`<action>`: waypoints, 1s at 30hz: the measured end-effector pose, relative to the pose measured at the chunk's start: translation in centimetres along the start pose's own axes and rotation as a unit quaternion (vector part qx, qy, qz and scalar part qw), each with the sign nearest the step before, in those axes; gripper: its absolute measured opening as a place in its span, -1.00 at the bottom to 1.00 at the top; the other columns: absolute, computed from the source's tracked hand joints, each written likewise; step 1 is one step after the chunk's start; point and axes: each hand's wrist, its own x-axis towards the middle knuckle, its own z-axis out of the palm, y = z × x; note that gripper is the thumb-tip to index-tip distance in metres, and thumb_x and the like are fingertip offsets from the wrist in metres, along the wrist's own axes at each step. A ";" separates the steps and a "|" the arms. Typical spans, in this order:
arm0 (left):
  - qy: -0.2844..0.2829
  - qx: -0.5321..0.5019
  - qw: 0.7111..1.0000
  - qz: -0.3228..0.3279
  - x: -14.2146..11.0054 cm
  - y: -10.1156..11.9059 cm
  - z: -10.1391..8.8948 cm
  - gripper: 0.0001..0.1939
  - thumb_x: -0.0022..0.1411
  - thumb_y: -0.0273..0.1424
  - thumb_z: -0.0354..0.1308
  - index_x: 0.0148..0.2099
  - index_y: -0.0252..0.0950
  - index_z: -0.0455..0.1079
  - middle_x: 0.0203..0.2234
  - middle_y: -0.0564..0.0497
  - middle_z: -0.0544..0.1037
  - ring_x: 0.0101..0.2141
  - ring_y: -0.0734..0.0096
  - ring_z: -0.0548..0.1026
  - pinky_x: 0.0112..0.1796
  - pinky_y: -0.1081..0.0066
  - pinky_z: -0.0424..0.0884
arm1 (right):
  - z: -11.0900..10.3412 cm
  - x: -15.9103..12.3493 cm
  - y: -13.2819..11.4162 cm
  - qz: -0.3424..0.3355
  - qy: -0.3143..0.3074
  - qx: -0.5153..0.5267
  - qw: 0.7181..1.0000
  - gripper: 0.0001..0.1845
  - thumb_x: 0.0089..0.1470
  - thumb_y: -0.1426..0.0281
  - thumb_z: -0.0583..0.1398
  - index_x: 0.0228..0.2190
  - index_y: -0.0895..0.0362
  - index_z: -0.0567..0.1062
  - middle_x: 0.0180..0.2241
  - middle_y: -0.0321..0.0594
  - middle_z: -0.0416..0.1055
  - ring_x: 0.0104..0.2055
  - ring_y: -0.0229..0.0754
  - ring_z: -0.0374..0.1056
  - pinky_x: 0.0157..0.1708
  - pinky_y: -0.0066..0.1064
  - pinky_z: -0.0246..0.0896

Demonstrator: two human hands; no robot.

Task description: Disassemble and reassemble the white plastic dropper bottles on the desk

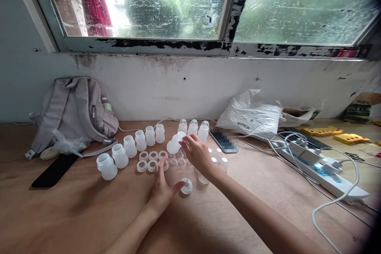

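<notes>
My right hand [197, 151] pinches the neck of a frosted white bottle [173, 145], which is tilted above the small parts. Lower and to the left, my left hand [162, 192] is open, its thumb spread from the fingers. Its thumb tip is beside a white ringed nipple piece [186, 186]; whether they touch I cannot tell. The left fingertips are by several frosted collar rings [142, 166]. Thinner clear rings [181, 162] lie under the held bottle. Clear covers [224, 163] stand partly hidden behind my right wrist.
Several open frosted bottles [120, 156] form a slanting row on the left. Three capped bottles [193, 127] stand at the back. A phone [224, 141], a plastic package [250, 110] and a corded power strip [324, 174] are right; a backpack [77, 107] and black phone-like slab [54, 171] left.
</notes>
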 end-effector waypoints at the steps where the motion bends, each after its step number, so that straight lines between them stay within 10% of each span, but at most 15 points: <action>1: -0.026 0.024 0.999 0.009 -0.1 -0.1 0.1 -0.25 -0.09 -0.19 0.23 0.13 -0.19 0.04 0.11 -0.11 0.10 0.12 0.12 0.02 0.06 0.14 -0.03 | 0.3 1.3 -0.1 0.006 -0.016 -0.031 0.999 -0.69 0.17 0.25 -0.09 -0.28 0.10 0.36 -0.30 -0.16 0.31 -0.37 -0.22 0.26 -0.49 -0.48 0.02; 8: -0.172 0.157 0.971 0.048 -1.0 -0.2 0.9 -0.52 -0.17 -0.25 0.27 -0.12 -0.13 0.33 0.00 -0.06 0.29 0.05 0.00 0.11 0.01 0.03 -0.06 | 4.2 7.7 -0.7 0.049 -0.168 -0.161 0.971 -0.75 0.17 0.39 -0.06 -0.25 0.16 0.37 -0.29 -0.07 0.35 -0.36 -0.20 0.33 -0.48 -0.46 0.00; 16: -0.082 0.078 0.993 -0.019 -0.4 0.2 0.5 -0.66 -0.09 -0.22 0.20 -0.26 -0.25 0.27 -0.35 -0.07 0.45 -0.28 0.13 0.37 -0.15 0.16 0.15 | 6.6 9.3 -0.6 0.081 -0.181 -0.171 0.965 -0.74 0.13 0.45 -0.04 -0.24 0.24 0.38 -0.24 0.03 0.34 -0.27 -0.13 0.34 -0.45 -0.44 0.02; 30: -0.039 -0.006 0.997 -0.060 0.1 0.3 0.1 -0.68 -0.06 -0.34 0.18 -0.24 -0.26 0.18 -0.34 -0.02 0.41 -0.31 0.33 0.38 -0.29 0.39 0.27 | 6.8 9.7 0.3 0.080 -0.181 -0.162 0.967 -0.75 0.11 0.52 -0.07 -0.20 0.21 0.33 -0.20 -0.03 0.34 -0.26 -0.19 0.32 -0.42 -0.44 -0.03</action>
